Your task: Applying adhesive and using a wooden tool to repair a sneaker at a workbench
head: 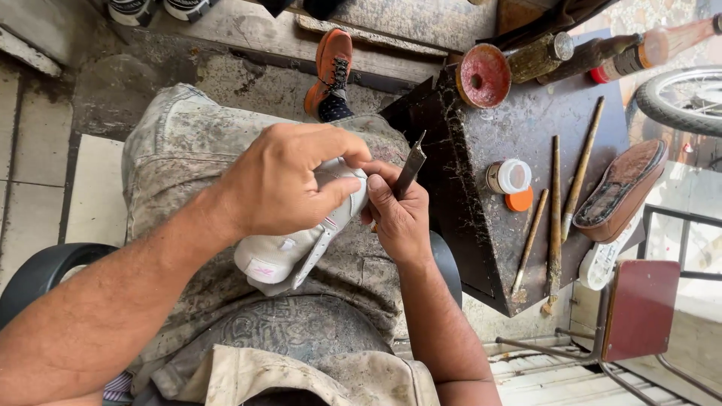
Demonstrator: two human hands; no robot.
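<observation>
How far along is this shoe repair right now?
Done: a brown sole lies detached on the dark workbench, beside a small opened jar. In hand: the left hand grips the white shoe on the lap while the right hand works a metal tool against it. Left: cannot tell.

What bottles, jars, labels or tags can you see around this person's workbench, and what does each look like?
Small jar: middle of the dark bench, round, white lid, orange cap beside it.
Labelled bottle: lying at the bench's far edge, brown glass, pale label, red band.
Round tin: far bench corner, open, red inside.
White shoe: on the lap, held by the left hand, small pink tag at its heel.
</observation>
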